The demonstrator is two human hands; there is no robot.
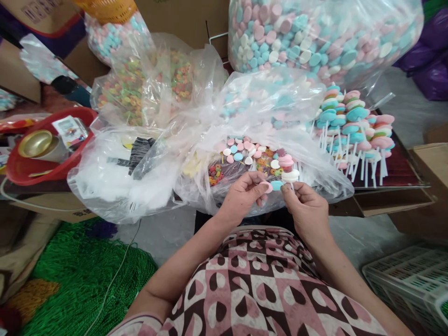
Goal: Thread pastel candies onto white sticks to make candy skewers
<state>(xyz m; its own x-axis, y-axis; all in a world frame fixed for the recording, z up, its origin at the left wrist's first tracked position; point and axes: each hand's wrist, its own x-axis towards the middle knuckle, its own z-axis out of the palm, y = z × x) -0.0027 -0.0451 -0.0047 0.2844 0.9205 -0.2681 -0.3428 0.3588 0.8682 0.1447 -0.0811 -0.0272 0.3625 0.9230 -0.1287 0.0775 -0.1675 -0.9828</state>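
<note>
My left hand [245, 195] pinches a pink marshmallow disc [268, 187] between thumb and fingertips. Close beside it, my right hand [307, 205] grips the thin stick of a marshmallow skewer [289, 171], held upright. White, red and pink pieces are stacked on that skewer. A blue marshmallow [276, 185] shows between the two hands. Loose pink, white and blue marshmallows [241, 148] lie just beyond on the plastic-covered table, along with small ring-shaped gummies [216, 174] in several colours.
Finished-looking marshmallow skewers [357, 121] stand bunched at the right. Large clear bags of marshmallows [273, 42] and ring gummies [129, 93] line the back. A red basin [17, 161] is at the left. Green cord [84, 280] and a white crate [409, 275] sit lower down.
</note>
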